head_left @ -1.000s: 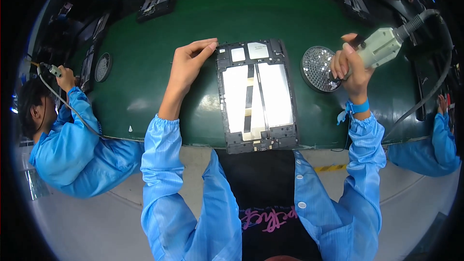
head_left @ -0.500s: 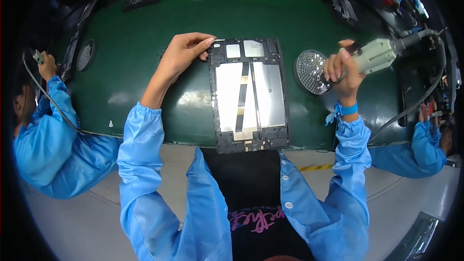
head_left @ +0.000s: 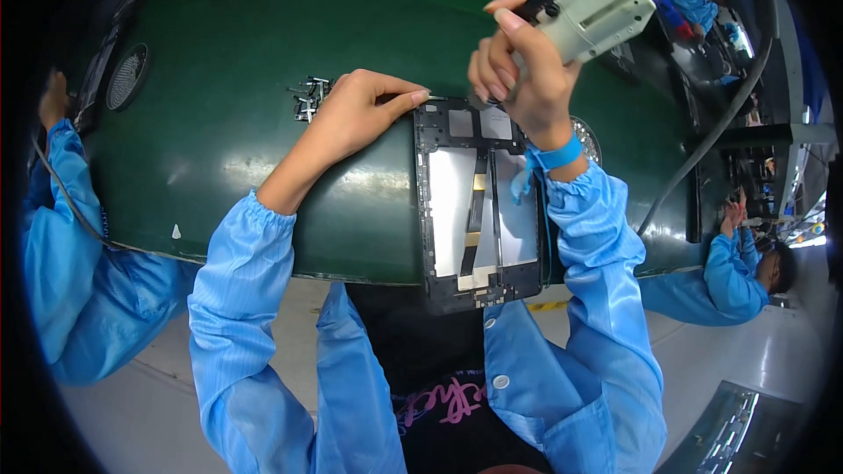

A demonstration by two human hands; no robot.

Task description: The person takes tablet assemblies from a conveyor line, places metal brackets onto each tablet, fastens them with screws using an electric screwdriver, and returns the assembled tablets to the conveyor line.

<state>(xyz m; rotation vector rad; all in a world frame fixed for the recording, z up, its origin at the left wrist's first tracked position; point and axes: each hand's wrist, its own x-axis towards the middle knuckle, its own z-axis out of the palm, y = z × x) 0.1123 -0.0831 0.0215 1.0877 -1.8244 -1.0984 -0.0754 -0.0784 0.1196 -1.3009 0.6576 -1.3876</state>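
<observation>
An opened tablet (head_left: pixel 445 215), its dark frame around silver battery panels, lies in front of me, its near end overhanging the table edge. My left hand (head_left: pixel 364 110) is at its far left corner, thumb and forefinger pinched on a small metal strip (head_left: pixel 434 97) at the frame's edge. Over the tablet's far right part, my right hand (head_left: pixel 531 79) is wrapped round the nose of a pale grey-green electric screwdriver (head_left: pixel 599 13). The tool is tilted, its cable end up to the right. My fingers hide its tip.
Small metal parts (head_left: pixel 309 98) lie in a pile beside my left hand. A round dish (head_left: pixel 586 139) is partly behind my right wrist; another dish (head_left: pixel 129 77) stands far left. The tool's cable (head_left: pixel 746 88) curves down the right side. Co-workers in blue sit on both sides.
My right hand has brought the screwdriver leftward from beside the dish to over the tablet's far end. The view has shifted; my left hand still pinches at the tablet's corner.
</observation>
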